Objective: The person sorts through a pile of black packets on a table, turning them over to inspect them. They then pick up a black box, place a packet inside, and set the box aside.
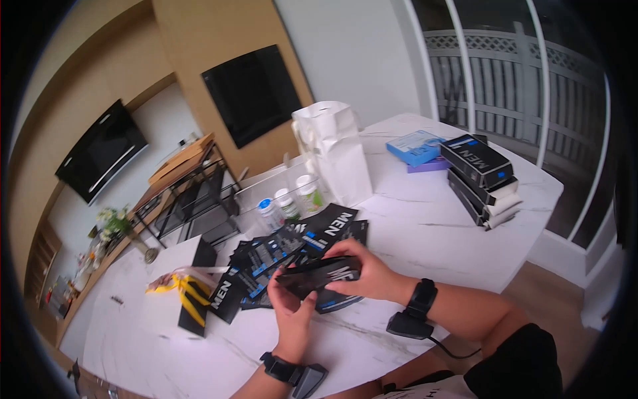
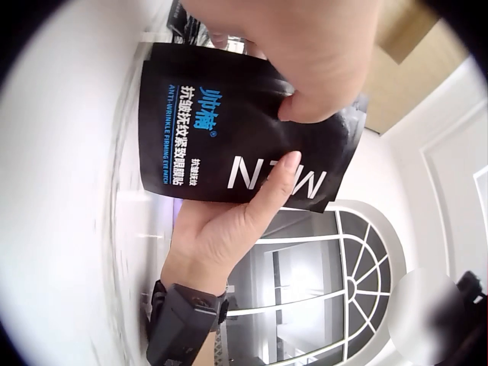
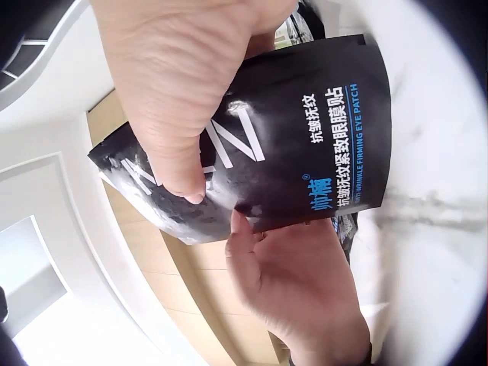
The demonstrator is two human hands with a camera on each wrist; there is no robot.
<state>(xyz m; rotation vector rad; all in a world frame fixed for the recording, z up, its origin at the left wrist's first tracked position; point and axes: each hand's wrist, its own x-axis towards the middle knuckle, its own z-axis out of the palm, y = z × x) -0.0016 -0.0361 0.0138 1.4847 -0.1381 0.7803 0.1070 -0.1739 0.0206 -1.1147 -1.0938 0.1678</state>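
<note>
Both hands hold a black eye patch sachet just above the pile near the table's front edge. My left hand grips one end, its thumb on the printed face. The other end is pinched by my right hand, thumb in front. In the left wrist view the sachet shows white "MEN" lettering and blue "anti-wrinkle firming eye patch" print. The right wrist view shows the same face of the sachet, with fingers behind it mostly hidden. Beneath and beyond lies a spread of similar black sachets.
Behind the pile, a clear bin stands near several bottles and a white paper bag. Black boxes are stacked at right beside a blue box. At left sits a white-and-black box with a yellow ribbon.
</note>
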